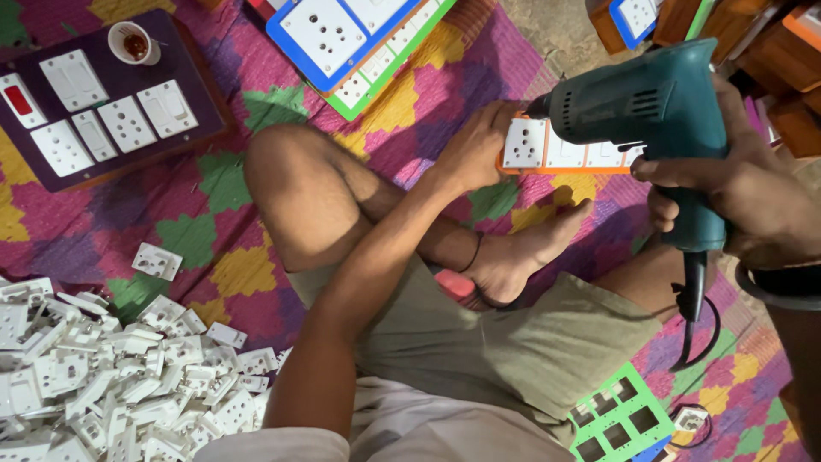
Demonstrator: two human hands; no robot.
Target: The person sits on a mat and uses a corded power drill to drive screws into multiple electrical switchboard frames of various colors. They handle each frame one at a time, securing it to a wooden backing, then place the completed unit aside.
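The right hand [744,201] is wrapped tight around the grip of a teal electric drill [654,120], held level above the right knee with its nose pointing left; a dark band sits on the wrist, and the drill's black cord [694,321] hangs down from the handle. The drill's tip meets an orange-framed panel of white sockets and switches [556,147], which lies on the patterned floor mat [214,257] just beyond the crossed legs. The left hand [475,145] reaches forward on a straight arm and presses down on that panel's left end, fingers curled over it; the drill body hides the panel's right part.

Toward the mat's far left corner, a small white cup [134,43] holding dark liquid stands on a dark purple switch board [103,103]. At the near left edge lies a heap of loose white socket parts [111,376]. A green frame with empty cut-outs [620,419] lies near the right knee. A blue-and-green panel [351,43] is cut off at the top edge.
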